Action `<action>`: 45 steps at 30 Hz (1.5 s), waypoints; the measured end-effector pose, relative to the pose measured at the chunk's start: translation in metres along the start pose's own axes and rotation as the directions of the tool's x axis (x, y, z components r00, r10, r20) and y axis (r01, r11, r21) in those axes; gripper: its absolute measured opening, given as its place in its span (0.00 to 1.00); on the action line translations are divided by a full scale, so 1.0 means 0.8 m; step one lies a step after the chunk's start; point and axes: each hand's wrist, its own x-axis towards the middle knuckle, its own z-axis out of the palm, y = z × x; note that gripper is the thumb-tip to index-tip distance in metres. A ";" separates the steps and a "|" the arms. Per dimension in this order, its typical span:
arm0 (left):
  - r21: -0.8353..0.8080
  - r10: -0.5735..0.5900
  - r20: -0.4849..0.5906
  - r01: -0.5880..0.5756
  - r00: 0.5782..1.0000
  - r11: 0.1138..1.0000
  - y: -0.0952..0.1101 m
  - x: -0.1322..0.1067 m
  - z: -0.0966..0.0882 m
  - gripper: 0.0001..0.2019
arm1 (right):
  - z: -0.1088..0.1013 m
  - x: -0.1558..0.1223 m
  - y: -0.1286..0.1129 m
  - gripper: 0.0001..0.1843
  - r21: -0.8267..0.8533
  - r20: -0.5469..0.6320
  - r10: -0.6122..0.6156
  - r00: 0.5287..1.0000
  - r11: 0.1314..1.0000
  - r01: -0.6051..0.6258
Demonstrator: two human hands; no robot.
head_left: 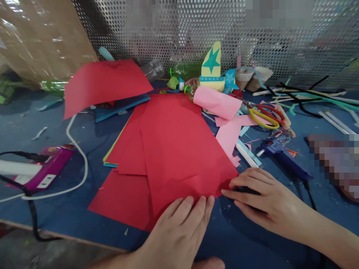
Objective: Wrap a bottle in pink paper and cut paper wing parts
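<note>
Head view. On the bench (pixel 70 213) the top red sheet (pixel 179 149) lies over a loose stack of red paper, its near corner toward the person. Left hand (pixel 179 228): palm down, fingers together on the sheet's near edge, grip released, nothing held. Right hand (pixel 263 198): flat, fingertips touching the sheet's right corner, grip likewise released. Judged step: pressing the sheet flat and steady. Lifting or folding it would call for a pinch at that corner, since neither hand has hold. Around: glue gun (pixel 283 157) just beyond the right hand, cord trailing by the wrist; scissors (pixel 266 116); pink roll (pixel 217 102) at the sheet's far right corner.
</note>
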 end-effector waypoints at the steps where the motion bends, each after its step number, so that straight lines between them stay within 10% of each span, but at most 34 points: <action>1: -0.001 0.006 0.004 -0.006 1.000 1.000 -0.001 -0.001 -0.001 0.34 | 0.000 0.000 0.000 0.14 0.001 0.005 0.001 1.000 1.000 -0.001; 39: -0.333 -0.263 -0.016 0.243 0.965 0.911 -0.059 -0.077 -0.040 0.08 | 0.007 -0.008 0.007 0.17 0.044 0.048 0.057 0.997 0.997 -0.059; 45: -0.126 -0.362 0.054 0.366 0.930 0.922 -0.056 -0.052 -0.035 0.35 | 0.012 -0.004 0.012 0.27 -0.124 -0.043 0.189 0.981 0.973 -0.193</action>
